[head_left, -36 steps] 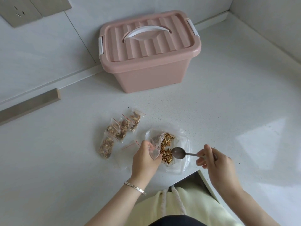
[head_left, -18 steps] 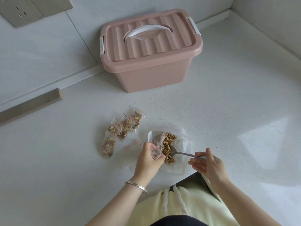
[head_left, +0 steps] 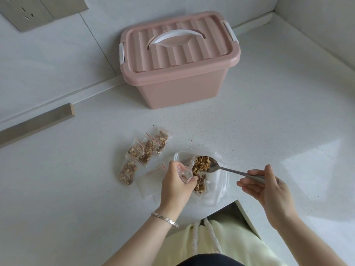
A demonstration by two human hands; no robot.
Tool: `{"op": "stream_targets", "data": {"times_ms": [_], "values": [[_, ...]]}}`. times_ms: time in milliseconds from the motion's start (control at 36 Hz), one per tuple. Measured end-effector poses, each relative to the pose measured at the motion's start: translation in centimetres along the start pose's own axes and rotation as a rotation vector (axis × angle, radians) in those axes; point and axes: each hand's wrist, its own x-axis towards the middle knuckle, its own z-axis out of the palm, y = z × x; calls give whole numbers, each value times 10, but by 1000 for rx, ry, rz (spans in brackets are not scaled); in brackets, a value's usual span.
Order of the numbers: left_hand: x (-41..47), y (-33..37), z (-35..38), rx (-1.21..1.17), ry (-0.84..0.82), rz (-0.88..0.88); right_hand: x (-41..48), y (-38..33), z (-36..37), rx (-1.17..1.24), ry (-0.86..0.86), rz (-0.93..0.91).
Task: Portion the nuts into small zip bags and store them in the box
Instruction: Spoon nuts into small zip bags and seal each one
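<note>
One white speckled bench (head_left: 269,131) under everything. At the back against the wall, a pink box (head_left: 178,81), lid shut, white handle (head_left: 175,36) folded flat on top. Well in front of the box's right half, toward the person, a big clear bag (head_left: 217,181) lying open with a heap of nuts (head_left: 199,167) inside. In front of the box's left half, apart from it, four filled small bags (head_left: 143,152), overlapping in a loose row, a red strip at each mouth. Farther from the box, a few flat empty bags (head_left: 149,181), too clear to count.

Farthest from the box, at the bench edge, both hands. Grips a small zip bag (head_left: 185,174) in the left hand (head_left: 175,187), fingers curled round it, mouth propped open just beside the nut heap. Holds a metal spoon (head_left: 226,169) in the right hand (head_left: 269,187), thumb on top of the handle, fingers curled beneath; bowl pointed toward the box, sunk among the nuts. Wears a silver bracelet (head_left: 165,219) on the left wrist.
</note>
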Motion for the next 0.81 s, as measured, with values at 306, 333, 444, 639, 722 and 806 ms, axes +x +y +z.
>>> {"op": "stream_targets", "data": {"times_ms": [306,333,444,639,722,806], "values": [[0,17,6,-8,-25,48,-32,-18,23,-113,7,-302],[0,18,6,-10,-27,49,-34,-18,24,-133,4,-331],[1,17,8,-45,-19,95,-42,-15,25,-282,-25,-474],[3,8,12,-88,-21,155,-51,-14,21,-640,-113,-835],[2,3,12,-89,23,205,-52,-15,18,-625,-87,-919],[-4,2,7,-177,110,307,-49,-19,18,-550,-11,-895]]}}
